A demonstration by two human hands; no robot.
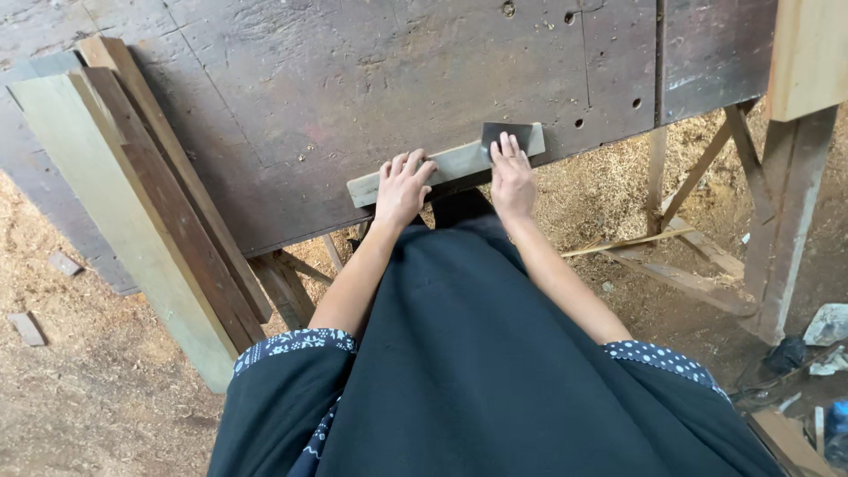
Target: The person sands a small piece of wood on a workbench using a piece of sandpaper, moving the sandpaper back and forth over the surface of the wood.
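Wood strip (pixel 446 165) lies at bench (pixel 309 97) edge. Left hand (pixel 402 188) flat on strip, fingers spread. Right hand (pixel 511 177) presses dark sheet (pixel 512 134) onto strip, fingers together.

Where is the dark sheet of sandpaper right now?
In the head view, the dark sandpaper sheet lies on the right end of the short wooden strip at the workbench's near edge, under the right hand's fingertips; the left hand steadies the strip.

Dark plain apron (pixel 477 371) over short navy sleeves (pixel 296 343) with white dotted print.
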